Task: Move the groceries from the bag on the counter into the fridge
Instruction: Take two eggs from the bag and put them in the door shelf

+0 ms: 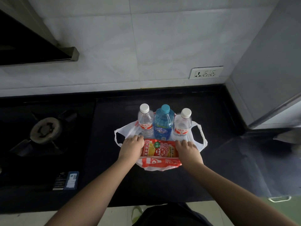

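A white and red plastic bag (197, 137) lies flattened open on the black counter (117, 160). Three bottles stand upright in it: a clear one with a white cap (145, 121) at left, a blue one with a blue cap (163, 123) in the middle, a second clear one (182, 125) at right. In front of them lies a red snack packet (159, 148). My left hand (132, 146) grips the packet's left end. My right hand (187, 150) grips its right end, fingers curled over the top edge.
A gas hob with a burner (44, 129) fills the counter to the left. A grey fridge side (267, 70) rises at right, with a wall socket (206, 72) beside it. A range hood (37, 44) hangs upper left. The counter's front edge runs just below the bag.
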Available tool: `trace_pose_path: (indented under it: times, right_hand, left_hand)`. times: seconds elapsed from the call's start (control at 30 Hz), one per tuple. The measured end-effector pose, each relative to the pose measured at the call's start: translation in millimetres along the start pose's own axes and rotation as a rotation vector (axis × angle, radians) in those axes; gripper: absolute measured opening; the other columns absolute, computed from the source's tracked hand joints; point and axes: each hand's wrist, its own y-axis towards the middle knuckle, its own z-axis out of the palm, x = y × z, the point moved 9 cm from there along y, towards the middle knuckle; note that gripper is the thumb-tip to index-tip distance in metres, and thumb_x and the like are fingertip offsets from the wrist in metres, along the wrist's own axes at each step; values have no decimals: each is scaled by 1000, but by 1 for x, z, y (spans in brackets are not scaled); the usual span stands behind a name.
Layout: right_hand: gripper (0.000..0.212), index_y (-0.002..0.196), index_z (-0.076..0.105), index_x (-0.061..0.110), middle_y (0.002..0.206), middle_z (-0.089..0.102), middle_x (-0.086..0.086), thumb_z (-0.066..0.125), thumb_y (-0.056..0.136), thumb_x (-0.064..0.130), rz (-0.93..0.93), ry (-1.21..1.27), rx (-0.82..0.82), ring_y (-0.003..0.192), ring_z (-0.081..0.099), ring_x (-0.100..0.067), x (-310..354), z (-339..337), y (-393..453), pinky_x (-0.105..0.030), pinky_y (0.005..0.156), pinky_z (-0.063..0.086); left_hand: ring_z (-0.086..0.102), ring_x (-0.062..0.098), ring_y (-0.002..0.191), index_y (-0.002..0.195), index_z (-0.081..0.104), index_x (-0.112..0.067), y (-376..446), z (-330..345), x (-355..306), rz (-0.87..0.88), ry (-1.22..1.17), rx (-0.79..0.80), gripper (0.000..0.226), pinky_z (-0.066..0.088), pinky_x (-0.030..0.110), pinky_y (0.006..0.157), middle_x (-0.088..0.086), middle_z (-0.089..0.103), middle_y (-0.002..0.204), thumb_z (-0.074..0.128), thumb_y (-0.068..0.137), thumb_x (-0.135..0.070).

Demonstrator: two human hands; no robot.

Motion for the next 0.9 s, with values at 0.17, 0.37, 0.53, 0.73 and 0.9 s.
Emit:
trace_pose_path:
  times: [0.17, 0.37, 0.53, 0.73, 0.9]
  right_hand:
    - [43, 126, 52, 15, 118, 57, -9, 68, 87, 17, -76, 169, -158, 90, 67, -33, 6, -15, -13, -42, 70, 58]
    - [48, 130, 50, 23, 127, 51, 5, 70, 87, 16, 22, 738, -186, 101, 57, -12, 8, -41, -33, -23, 75, 53]
    - [34, 124, 53, 27, 120, 61, -3, 64, 92, 21, 354, 1624, 81, 104, 68, -24, 25, -28, -53, -38, 84, 59]
    - [28, 122, 51, 16, 128, 55, -19, 53, 95, 9, 568, 2380, 128, 116, 61, -33, 64, -23, -80, -40, 83, 59]
    - [40, 118, 53, 5, 98, 68, -18, 65, 82, 16, 544, 2431, 173, 90, 69, -27, 98, -33, -99, -35, 77, 61]
  left_hand:
    - [63, 21, 102, 132, 52, -17, -25, -23, 0, 64, -275, -216, 55, 55, 34, 83, 2, 60, 125, 73, 82, -20]
    - [59, 10, 112, 129, 55, -24, -50, -37, 15, -152, -840, -242, 54, 55, 30, 88, -8, 57, 124, 78, 80, -20]
    - [64, 17, 111, 125, 59, -35, -77, -31, 6, -348, -1609, 43, 53, 55, 40, 91, -1, 59, 125, 78, 78, -19]
    - [66, 31, 107, 130, 56, -16, -118, -49, -4, -354, -2183, 136, 47, 57, 33, 81, 19, 56, 128, 63, 84, -9]
    - [64, 30, 108, 126, 57, -13, -144, -57, -1, -337, -2341, 212, 41, 56, 30, 77, 25, 55, 133, 61, 86, -15]
